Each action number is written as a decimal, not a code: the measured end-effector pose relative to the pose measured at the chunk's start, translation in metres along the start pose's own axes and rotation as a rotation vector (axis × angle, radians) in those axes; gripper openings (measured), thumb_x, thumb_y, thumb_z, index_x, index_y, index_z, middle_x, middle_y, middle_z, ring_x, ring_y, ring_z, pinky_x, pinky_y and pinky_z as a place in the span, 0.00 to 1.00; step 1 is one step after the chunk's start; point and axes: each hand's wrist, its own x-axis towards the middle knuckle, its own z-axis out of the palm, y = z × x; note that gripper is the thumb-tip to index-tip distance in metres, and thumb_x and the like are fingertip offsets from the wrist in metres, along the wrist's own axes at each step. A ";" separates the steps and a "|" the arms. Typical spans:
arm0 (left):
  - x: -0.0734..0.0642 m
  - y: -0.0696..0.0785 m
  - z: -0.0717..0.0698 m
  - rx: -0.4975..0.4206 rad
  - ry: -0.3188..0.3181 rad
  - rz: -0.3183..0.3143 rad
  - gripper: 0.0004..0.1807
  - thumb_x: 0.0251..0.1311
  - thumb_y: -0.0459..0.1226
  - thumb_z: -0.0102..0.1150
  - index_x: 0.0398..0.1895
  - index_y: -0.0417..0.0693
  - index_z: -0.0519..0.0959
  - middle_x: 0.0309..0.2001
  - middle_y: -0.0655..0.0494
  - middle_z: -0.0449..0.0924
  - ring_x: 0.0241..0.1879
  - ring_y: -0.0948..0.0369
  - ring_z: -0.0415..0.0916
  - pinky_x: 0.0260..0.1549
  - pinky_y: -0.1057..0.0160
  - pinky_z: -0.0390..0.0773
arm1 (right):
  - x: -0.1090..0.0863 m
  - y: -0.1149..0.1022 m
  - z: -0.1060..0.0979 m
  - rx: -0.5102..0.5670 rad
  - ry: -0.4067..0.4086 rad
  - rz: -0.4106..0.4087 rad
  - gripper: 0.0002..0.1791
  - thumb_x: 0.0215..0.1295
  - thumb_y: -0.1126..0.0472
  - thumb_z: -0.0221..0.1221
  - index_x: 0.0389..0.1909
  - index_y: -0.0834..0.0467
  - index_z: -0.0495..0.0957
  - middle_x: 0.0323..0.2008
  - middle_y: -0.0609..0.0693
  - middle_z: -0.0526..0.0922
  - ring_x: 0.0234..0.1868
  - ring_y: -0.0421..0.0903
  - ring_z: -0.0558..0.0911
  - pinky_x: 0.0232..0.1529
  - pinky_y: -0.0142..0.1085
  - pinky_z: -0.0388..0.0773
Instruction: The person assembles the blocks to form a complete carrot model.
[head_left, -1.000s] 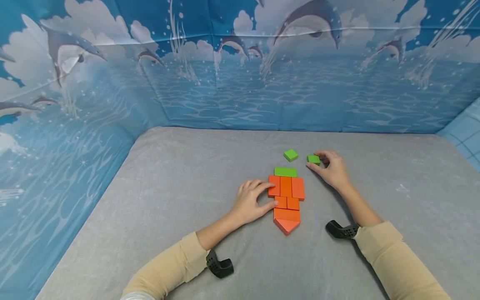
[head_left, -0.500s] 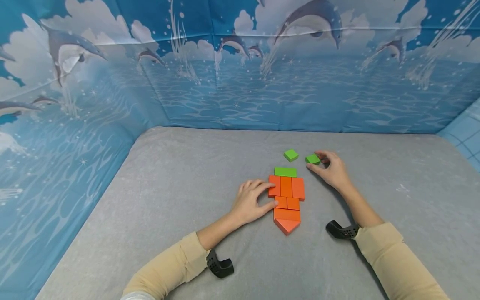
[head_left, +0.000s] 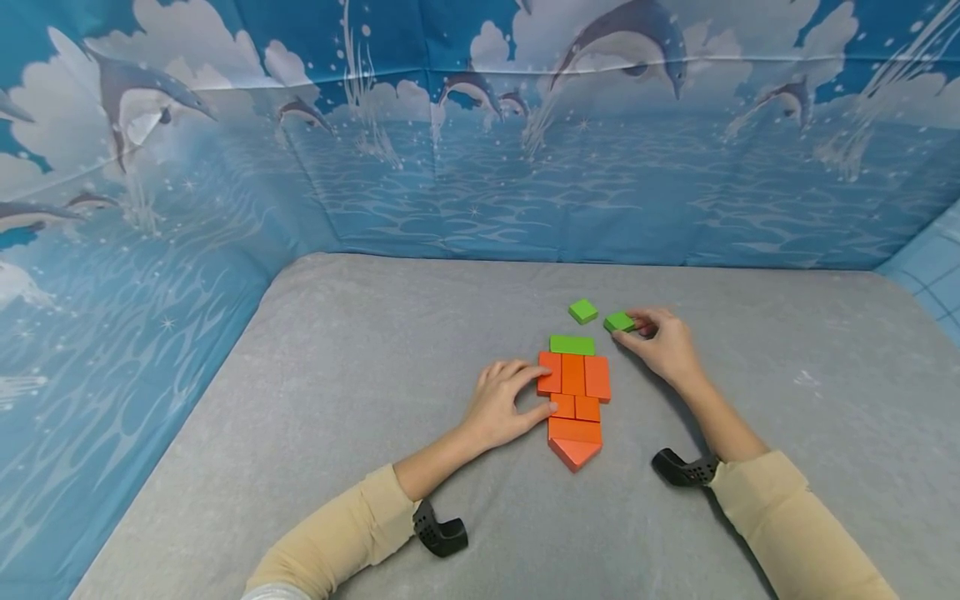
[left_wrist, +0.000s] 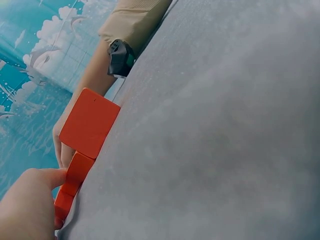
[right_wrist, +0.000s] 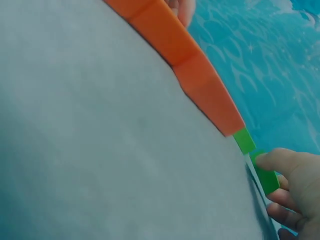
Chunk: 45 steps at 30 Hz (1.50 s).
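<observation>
My right hand (head_left: 663, 343) pinches a small green block (head_left: 618, 322) between thumb and fingers, at the upper right of the blocks. In the right wrist view the thumb lies against this green block (right_wrist: 265, 175). Orange blocks lie flat in a joined column, with a triangular block (head_left: 575, 454) at the near end and three upright rectangles (head_left: 573, 375) farther up. A green rectangular block (head_left: 572, 344) borders their far end. My left hand (head_left: 498, 404) rests at the column's left side, forefinger and thumb touching orange blocks, fingers spread loosely. Its thumb (left_wrist: 47, 177) meets an orange block in the left wrist view.
Another small green block (head_left: 582, 312) lies beyond the green rectangle, left of the held one. Everything sits on a grey cloth surface (head_left: 337, 358). A blue dolphin-print curtain (head_left: 450, 192) stands behind and to the left. Black wrist mounts (head_left: 440, 529) jut from both sleeves.
The right hand has turned the small green block to a diamond angle and shifted it slightly left, towards the other green blocks. The left hand stays in place.
</observation>
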 end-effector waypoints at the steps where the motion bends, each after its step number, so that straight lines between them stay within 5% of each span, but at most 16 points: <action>1: 0.000 0.000 0.000 0.000 -0.001 -0.001 0.25 0.54 0.53 0.58 0.55 0.57 0.74 0.51 0.57 0.73 0.52 0.59 0.64 0.56 0.54 0.58 | -0.001 -0.002 0.000 0.002 -0.010 -0.007 0.21 0.54 0.64 0.63 0.47 0.71 0.75 0.37 0.65 0.75 0.36 0.57 0.75 0.38 0.47 0.71; 15: 0.000 -0.001 0.001 -0.016 -0.011 -0.007 0.25 0.54 0.53 0.58 0.55 0.57 0.73 0.51 0.57 0.72 0.53 0.59 0.64 0.57 0.53 0.57 | -0.002 -0.006 0.005 0.049 -0.164 -0.087 0.21 0.55 0.64 0.64 0.49 0.69 0.75 0.41 0.64 0.76 0.40 0.57 0.75 0.42 0.50 0.71; 35: 0.000 -0.001 0.001 -0.008 -0.007 -0.006 0.25 0.54 0.54 0.58 0.55 0.57 0.73 0.51 0.58 0.72 0.52 0.59 0.64 0.57 0.53 0.57 | -0.002 -0.007 0.005 0.072 -0.208 -0.091 0.23 0.54 0.64 0.64 0.50 0.69 0.74 0.43 0.65 0.75 0.42 0.58 0.73 0.44 0.50 0.69; 45: 0.000 -0.001 0.001 0.004 0.003 0.004 0.26 0.54 0.54 0.58 0.55 0.56 0.74 0.51 0.57 0.73 0.53 0.59 0.64 0.56 0.53 0.58 | 0.027 -0.006 -0.012 0.115 -0.312 -0.132 0.22 0.63 0.61 0.56 0.56 0.66 0.70 0.43 0.63 0.76 0.40 0.56 0.75 0.37 0.45 0.71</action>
